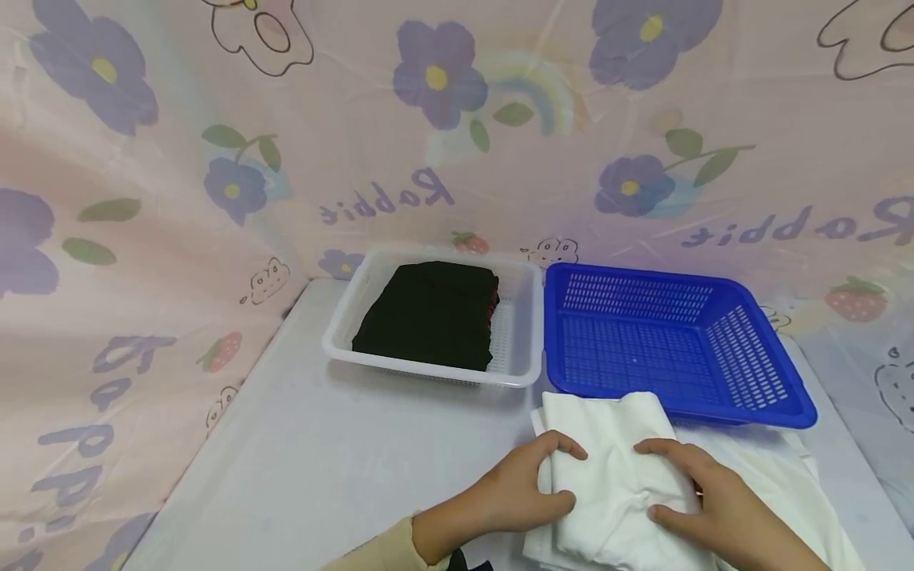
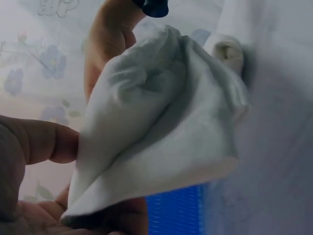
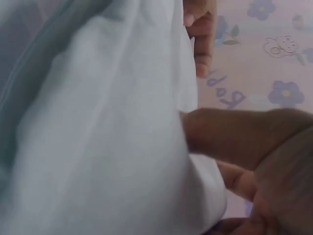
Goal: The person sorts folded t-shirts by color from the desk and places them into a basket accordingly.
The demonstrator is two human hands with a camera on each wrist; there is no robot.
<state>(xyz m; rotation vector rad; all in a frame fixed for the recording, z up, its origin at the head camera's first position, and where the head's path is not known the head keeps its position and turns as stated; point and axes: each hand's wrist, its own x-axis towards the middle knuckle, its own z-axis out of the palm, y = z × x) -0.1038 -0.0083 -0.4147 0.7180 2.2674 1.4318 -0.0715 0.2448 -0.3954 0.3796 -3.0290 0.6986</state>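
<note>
A folded white cloth (image 1: 614, 476), possibly a garment, is between my two hands in front of the blue basket. My left hand (image 1: 524, 488) grips its left edge; in the left wrist view the thumb lies on one face and the fingers on the other. From the right side my right hand (image 1: 721, 500) holds it, thumb and fingers around the edge in the right wrist view. Both wrist views show the bundle (image 2: 146, 117) raised on edge, with loose folds. The fingertips behind the cloth are partly hidden.
More white cloth (image 1: 778, 484) lies spread to the right, partly under the blue basket (image 1: 767, 373). A white basket (image 1: 517, 341) at the back holds a dark folded garment (image 1: 428, 317). A patterned curtain (image 1: 500, 174) surrounds the white-covered table (image 1: 307, 444).
</note>
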